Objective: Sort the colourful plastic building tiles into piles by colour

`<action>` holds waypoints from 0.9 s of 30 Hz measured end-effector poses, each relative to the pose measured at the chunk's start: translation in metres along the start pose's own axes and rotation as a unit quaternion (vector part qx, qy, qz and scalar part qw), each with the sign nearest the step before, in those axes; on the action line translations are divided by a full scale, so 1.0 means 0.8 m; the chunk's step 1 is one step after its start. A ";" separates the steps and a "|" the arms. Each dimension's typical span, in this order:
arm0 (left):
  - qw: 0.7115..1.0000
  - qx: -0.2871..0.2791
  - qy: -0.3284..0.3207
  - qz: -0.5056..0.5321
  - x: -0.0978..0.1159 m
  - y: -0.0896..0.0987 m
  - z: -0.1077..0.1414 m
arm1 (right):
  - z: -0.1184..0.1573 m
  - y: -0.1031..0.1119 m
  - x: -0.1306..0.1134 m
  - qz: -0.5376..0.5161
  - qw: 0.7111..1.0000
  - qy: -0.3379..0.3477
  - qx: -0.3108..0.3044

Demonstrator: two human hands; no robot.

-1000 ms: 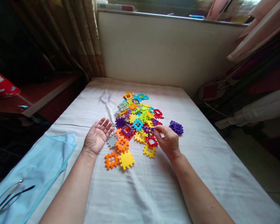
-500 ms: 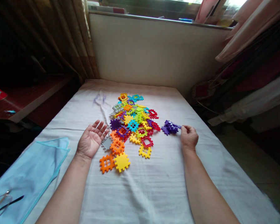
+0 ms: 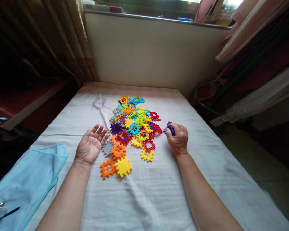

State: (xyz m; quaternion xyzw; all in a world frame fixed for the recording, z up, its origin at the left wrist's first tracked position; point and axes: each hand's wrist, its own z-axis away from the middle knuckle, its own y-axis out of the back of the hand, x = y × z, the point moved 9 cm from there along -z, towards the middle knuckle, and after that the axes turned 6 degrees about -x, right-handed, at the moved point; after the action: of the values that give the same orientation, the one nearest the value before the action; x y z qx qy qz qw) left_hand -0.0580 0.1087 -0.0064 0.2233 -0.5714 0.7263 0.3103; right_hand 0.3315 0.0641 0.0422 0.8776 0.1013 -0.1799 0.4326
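My right hand [image 3: 177, 138] is over the small stack of purple interlocking tiles [image 3: 169, 129], thumb and fingers closed around them; the hand hides part of the stack. My left hand [image 3: 90, 144] rests palm up on the sheet with its fingers spread, holding nothing. Beside its fingertips lies a grey tile [image 3: 107, 148]. A heap of toothed plastic tiles [image 3: 139, 120] in several colours spreads between the hands. At its near end are an orange window tile [image 3: 108, 169] and a solid yellow tile [image 3: 123, 166]. A red frame tile [image 3: 149, 145] lies on the side toward my right hand.
A white sheet [image 3: 144, 199] covers the surface. On the left lie a folded light-blue cloth [image 3: 36, 179] and glasses [image 3: 4, 215]. A pale wall with a ledge [image 3: 156, 21] stands at the back, with a curtain [image 3: 69, 41] left and hanging fabric [image 3: 250, 99] right.
My right hand has moved left onto the purple stack, from pinching the edge of one purple tile to closing over the stack. My left hand stays palm up. The view has shifted slightly.
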 end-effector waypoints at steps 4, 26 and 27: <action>1.000 -0.002 0.000 -0.010 0.000 0.001 0.000 | 0.008 -0.031 -0.047 0.026 0.994 0.058 -0.084; 0.998 -0.005 -0.022 0.057 -0.002 0.004 0.021 | 0.026 -0.050 -0.056 -0.151 0.985 -0.048 -0.070; 0.998 -0.005 -0.024 0.060 -0.002 0.004 0.025 | 0.016 -0.055 -0.053 -0.125 0.988 -0.048 -0.074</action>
State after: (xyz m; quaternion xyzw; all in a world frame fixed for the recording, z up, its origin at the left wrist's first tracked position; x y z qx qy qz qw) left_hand -0.0598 0.0886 -0.0053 0.2048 -0.5945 0.7350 0.2537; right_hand 0.2748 0.0793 0.0202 0.8140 0.2021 -0.2670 0.4746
